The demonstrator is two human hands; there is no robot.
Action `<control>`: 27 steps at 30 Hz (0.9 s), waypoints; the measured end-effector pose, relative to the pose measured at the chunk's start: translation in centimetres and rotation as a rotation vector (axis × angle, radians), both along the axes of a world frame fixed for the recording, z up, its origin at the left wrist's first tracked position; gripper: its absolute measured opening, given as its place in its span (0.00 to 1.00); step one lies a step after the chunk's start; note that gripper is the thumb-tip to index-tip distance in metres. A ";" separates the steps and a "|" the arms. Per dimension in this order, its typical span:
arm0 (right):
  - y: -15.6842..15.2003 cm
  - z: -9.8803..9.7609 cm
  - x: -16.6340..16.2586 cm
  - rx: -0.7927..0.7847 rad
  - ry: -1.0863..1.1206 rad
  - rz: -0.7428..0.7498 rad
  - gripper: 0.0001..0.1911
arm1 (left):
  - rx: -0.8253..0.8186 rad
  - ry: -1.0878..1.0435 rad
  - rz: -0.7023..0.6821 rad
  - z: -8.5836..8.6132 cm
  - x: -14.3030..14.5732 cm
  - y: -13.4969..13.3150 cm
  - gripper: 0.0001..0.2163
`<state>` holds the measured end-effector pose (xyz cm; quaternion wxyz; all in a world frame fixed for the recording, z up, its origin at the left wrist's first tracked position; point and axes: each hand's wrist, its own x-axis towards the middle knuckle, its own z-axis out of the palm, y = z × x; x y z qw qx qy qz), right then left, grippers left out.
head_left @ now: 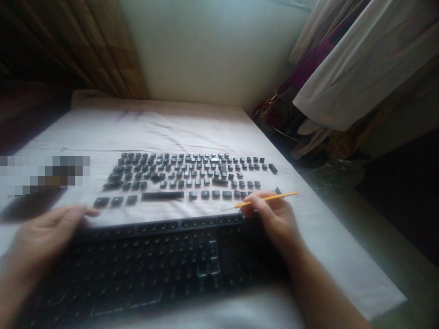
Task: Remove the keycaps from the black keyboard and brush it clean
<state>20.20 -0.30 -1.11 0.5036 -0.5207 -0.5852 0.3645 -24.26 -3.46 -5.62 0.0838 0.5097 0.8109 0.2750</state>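
Observation:
A black keyboard point(144, 269) with its keycaps off lies low in front of me, slightly blurred. My left hand point(46, 237) grips its far left corner, thumb pointing along the far edge; the other fingers are partly hidden. In my right hand point(270, 217), by the far right corner, a thin yellow paintbrush point(267, 198) is pinched, its pale tip pointing left. Beyond the keyboard, many loose black keycaps point(206, 182) sit in rows on the white cloth, with the long space bar point(163, 196) in the nearest row.
A white cloth point(192, 123) with wrinkles covers the flat surface. Clothes point(336, 77) hang at the right, beyond its edge. A brown curtain point(99, 50) hangs at the back left beside a pale wall point(212, 50). A pixelated patch covers something at the left.

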 end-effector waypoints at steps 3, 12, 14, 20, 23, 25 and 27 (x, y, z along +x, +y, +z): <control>0.3 0.1 0.2 0.001 0.002 -0.083 0.11 | -0.063 -0.189 0.082 1.0 1.9 0.0 0.21; -0.5 2.3 -0.7 0.039 0.041 -0.156 0.12 | -0.041 -0.290 0.045 2.3 5.3 0.3 0.23; -0.6 3.1 -0.7 0.075 0.006 -0.148 0.10 | -0.066 -0.297 0.018 2.0 4.9 0.5 0.23; -0.2 2.5 -1.0 0.092 0.032 -0.128 0.11 | -0.058 -0.360 -0.045 2.0 4.3 2.5 0.22; -0.1 1.2 -0.8 0.019 0.036 -0.085 0.13 | -0.017 -0.371 -0.036 2.3 4.6 3.2 0.20; -0.3 0.8 -0.4 -0.014 0.008 -0.033 0.13 | 0.002 -0.343 -0.042 2.7 5.0 3.2 0.18; -0.6 0.7 -0.1 -0.024 -0.049 0.033 0.13 | 0.008 -0.322 -0.054 3.0 5.3 3.1 0.16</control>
